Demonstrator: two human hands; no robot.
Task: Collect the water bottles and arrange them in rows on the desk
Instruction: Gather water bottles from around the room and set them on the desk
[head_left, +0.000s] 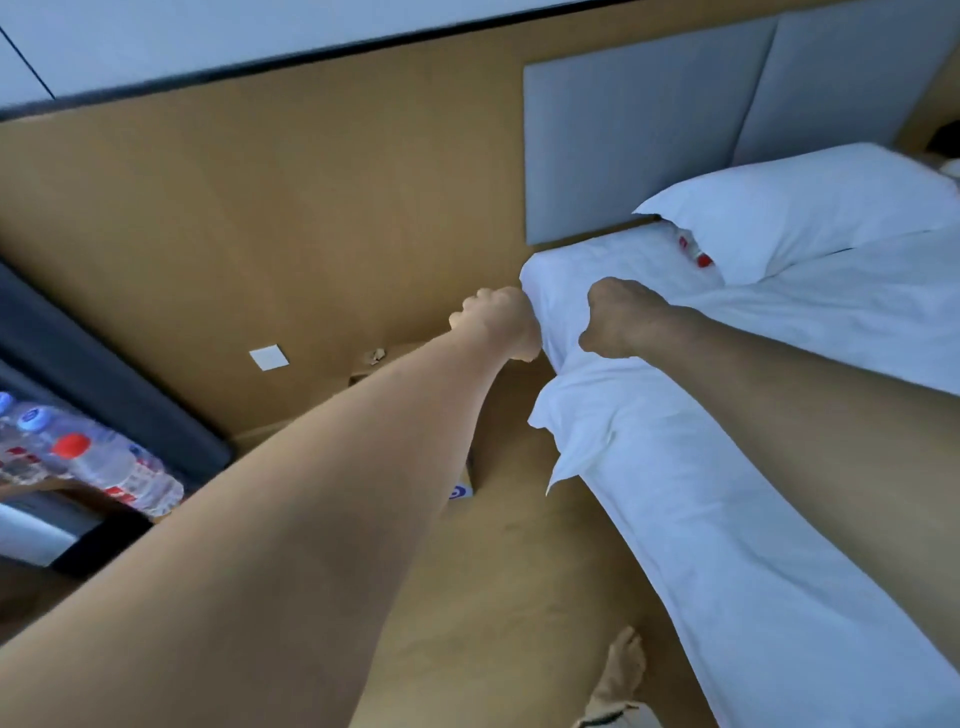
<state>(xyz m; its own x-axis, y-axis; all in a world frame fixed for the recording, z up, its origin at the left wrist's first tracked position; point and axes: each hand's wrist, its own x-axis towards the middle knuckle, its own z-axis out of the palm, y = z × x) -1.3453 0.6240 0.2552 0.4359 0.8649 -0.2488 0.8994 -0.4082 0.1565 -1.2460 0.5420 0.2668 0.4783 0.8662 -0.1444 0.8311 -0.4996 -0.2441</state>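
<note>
Closest to me, my left forearm (249, 561) runs up from the near left corner toward the bed. At the far left edge, a cluster of water bottles (88, 467) with red and blue caps stands together on the desk (52, 486), blurred. Further right, a small white wall plate (268, 357) sits low on the wooden wall. My left hand (498, 325) is curled into a fist at the corner of the white sheet (675, 467), gripping its edge. Just beside it, my right hand (621, 317) is also closed, clutching a bunched fold of the same sheet on top of the mattress. Beyond my right hand, one red-capped bottle (693, 252) lies on the bed, half tucked under the near edge of the pillow (795, 208). Behind the pillow, the grey padded headboard (623, 150) stands against the wall.
</note>
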